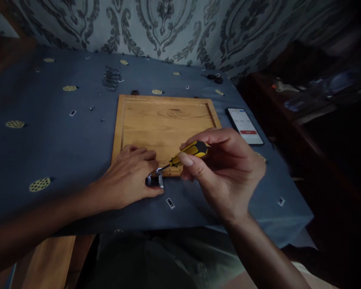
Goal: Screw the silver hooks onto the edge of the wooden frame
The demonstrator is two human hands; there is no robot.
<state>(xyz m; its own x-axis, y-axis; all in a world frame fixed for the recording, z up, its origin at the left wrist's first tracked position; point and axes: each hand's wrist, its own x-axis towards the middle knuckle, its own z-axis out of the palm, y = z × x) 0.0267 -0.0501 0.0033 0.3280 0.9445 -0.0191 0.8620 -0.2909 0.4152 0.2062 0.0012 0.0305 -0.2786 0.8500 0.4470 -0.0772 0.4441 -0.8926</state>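
Observation:
A wooden panel (165,124) with a raised frame lies flat on the blue patterned cloth. At its near edge sits a small metal hinge (160,180), partly hidden by my left hand (131,174). The fingers of that hand rest on the panel while the thumb presses against the hinge, steadying it. My right hand (225,168) grips a yellow and black screwdriver (192,152) between thumb and fingers. Its shaft slants down to the left, with the tip at the hinge. Whether the tip sits in a screw is too small to tell.
Several metal hinges or brackets (111,78) lie at the back left of the table. Small screws (92,108) are scattered left of the panel. A lit phone (245,125) lies to the right, with a dark keyed item (214,78) behind. The table's right edge borders a dark bench.

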